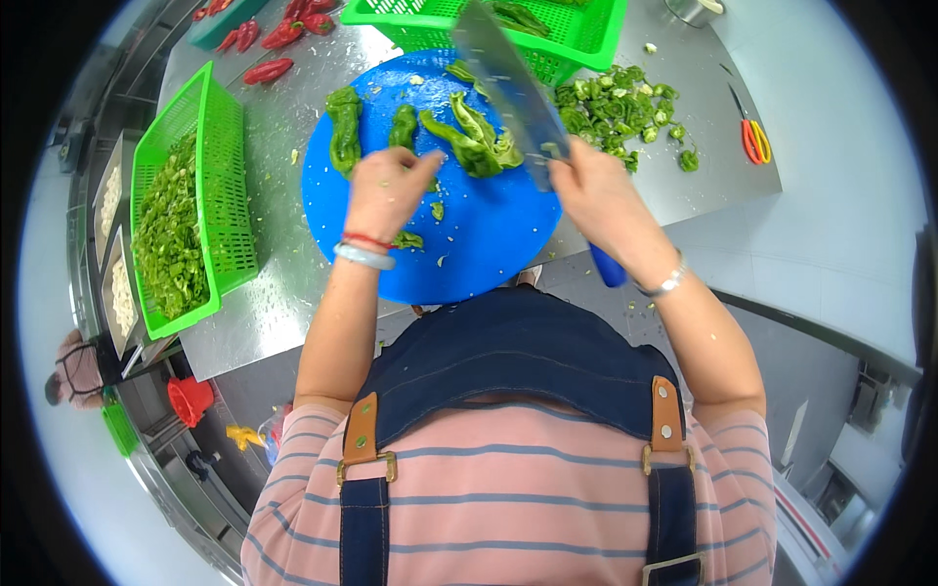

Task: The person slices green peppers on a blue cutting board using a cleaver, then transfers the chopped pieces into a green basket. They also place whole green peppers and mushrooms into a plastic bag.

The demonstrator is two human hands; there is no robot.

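My right hand [597, 187] grips a broad-bladed cleaver [513, 91] with a blue handle, its blade tilted up over the right part of a round blue cutting board [469, 249]. Over the board's left part is my left hand [392, 187], slightly blurred, with thumb and fingers near each other; whether it holds a small piece cannot be told. One whole green pepper [344, 132] lies at the board's left edge, and a shorter green pepper [402, 126] is just beyond my left fingers. Opened green pepper pieces [473, 143] lie between my hands, with small scraps around.
Chopped green pepper fills a green basket [212, 293] at left. Another green basket [586, 58] stands beyond the board. Pepper tops [615, 110] and scissors [755, 141] lie on the steel table [278, 293] at right, red peppers [268, 71] at far left. A person [79, 370] stands farther left.
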